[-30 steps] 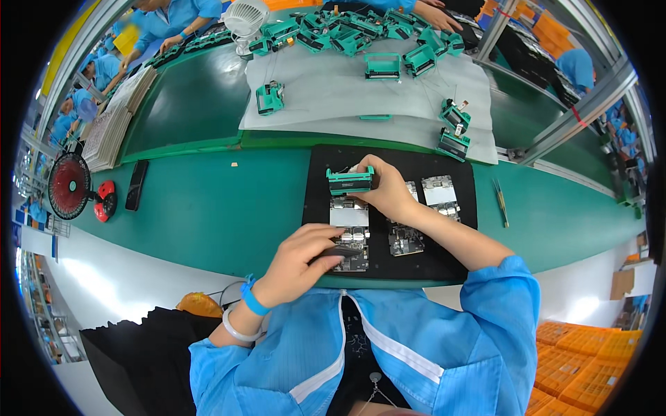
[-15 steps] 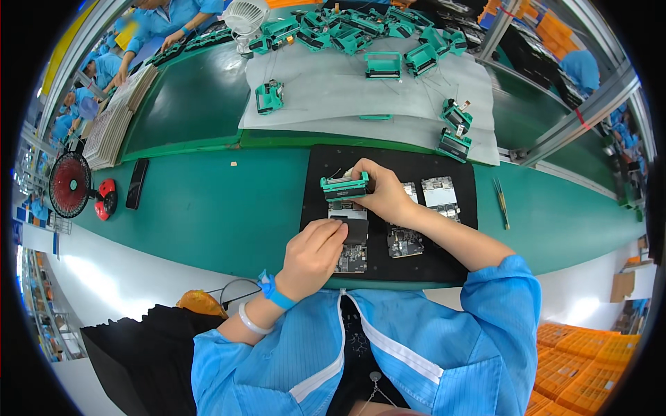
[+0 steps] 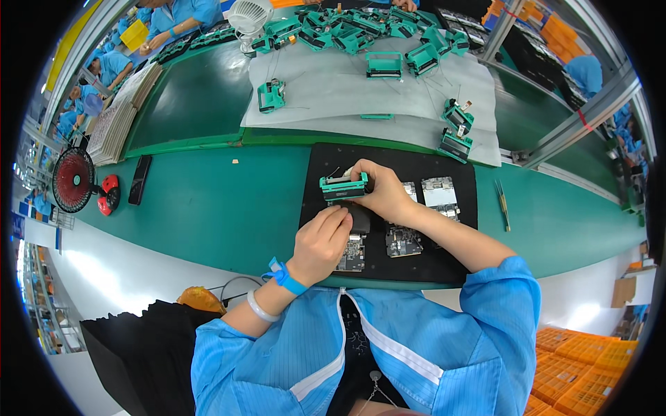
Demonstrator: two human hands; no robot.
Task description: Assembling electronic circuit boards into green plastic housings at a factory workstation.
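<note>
Currently, the right hand (image 3: 385,194) has its grip pinched around the right end of a green-and-black module (image 3: 343,186), held over the upper part of a black mat (image 3: 444,262) on the green bench (image 3: 208,208). The left hand (image 3: 320,244) has fingers and thumb pressed together on a flat black piece (image 3: 360,220), just below the module and over a circuit board (image 3: 352,259). Mainly the board's lower end shows; whether the piece touches it, I cannot tell. The right fingertips are hard to make out, and the right forearm (image 3: 458,234) partly covers two more boards (image 3: 404,243).
</note>
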